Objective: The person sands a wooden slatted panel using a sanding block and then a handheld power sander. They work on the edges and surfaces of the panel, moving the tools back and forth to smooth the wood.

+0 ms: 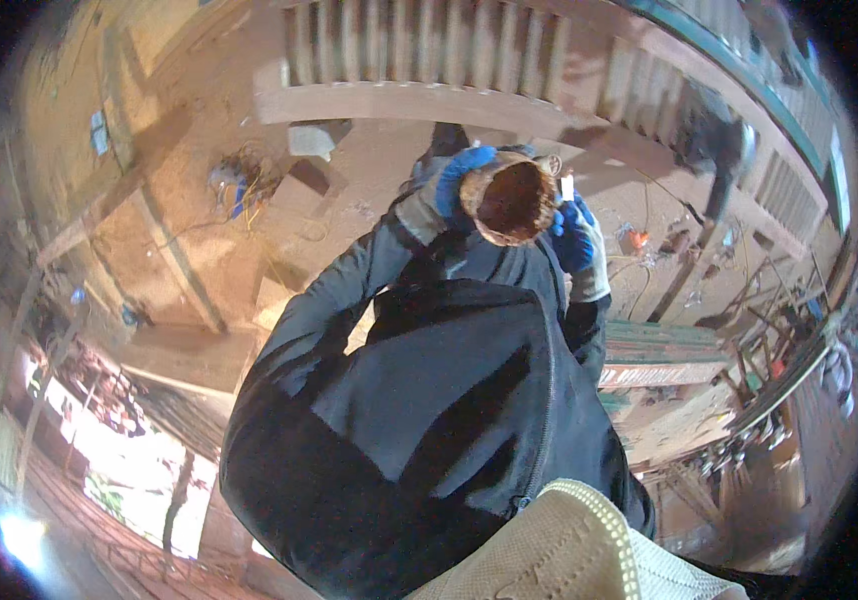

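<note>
Head view: brown, hollow cylinder, rough-rimmed, dark reddish inside.

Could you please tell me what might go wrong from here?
The rusty-brown, hollow, round piece might drop if the grip of the left hand, gloved in blue and white, slips. Its rough-looking rim might also snag the similarly gloved right hand close by.

Cluttered brown ground
Ribbed panel along the top — pale block below it, small orange object farther right.
</note>
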`<state>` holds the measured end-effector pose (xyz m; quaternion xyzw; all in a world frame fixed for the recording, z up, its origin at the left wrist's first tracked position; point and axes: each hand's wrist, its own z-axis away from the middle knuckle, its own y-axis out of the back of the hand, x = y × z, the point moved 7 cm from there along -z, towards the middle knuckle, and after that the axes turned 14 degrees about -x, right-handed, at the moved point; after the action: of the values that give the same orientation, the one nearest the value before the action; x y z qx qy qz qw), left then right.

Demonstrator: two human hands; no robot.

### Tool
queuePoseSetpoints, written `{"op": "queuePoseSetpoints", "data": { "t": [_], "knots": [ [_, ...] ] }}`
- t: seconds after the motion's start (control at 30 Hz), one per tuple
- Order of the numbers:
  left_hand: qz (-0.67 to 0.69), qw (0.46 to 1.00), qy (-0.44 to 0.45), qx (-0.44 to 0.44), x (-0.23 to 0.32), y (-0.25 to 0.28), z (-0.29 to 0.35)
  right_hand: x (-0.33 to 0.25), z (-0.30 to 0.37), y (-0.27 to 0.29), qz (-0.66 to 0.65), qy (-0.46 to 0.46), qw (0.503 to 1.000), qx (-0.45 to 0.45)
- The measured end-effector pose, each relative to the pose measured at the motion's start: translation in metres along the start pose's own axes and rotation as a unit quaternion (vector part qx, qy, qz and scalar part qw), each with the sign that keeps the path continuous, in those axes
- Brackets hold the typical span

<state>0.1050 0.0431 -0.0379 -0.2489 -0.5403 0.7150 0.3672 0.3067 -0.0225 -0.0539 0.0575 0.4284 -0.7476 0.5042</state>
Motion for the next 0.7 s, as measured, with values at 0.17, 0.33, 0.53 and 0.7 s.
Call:
{"op": "queuePoseSetpoints", "data": {
  "t": [0.17, 0.33, 0.53, 0.7],
  "knots": [
    [-0.145, 0.988, -0.005, -0.047, -0.033, -0.031, -0.020, -0.009, 0.032, 0.030, -0.114, 0.029, 0.993, 0.032],
    [0.082, 0.980, 0.046, -0.176, -0.108, -0.034, -0.062, -0.037, 0.095, 0.086, -0.111, 0.100, 0.988, 0.026],
    [0.223, 0.966, 0.104, -0.077, -0.227, -0.067, -0.118, -0.049, 0.229, 0.191, -0.087, 0.168, 0.963, 0.194],
    [-0.124, 0.972, 0.181, -0.087, -0.288, -0.066, -0.207, -0.043, 0.309, 0.290, -0.137, 0.301, 0.910, 0.251]
  ]
}}
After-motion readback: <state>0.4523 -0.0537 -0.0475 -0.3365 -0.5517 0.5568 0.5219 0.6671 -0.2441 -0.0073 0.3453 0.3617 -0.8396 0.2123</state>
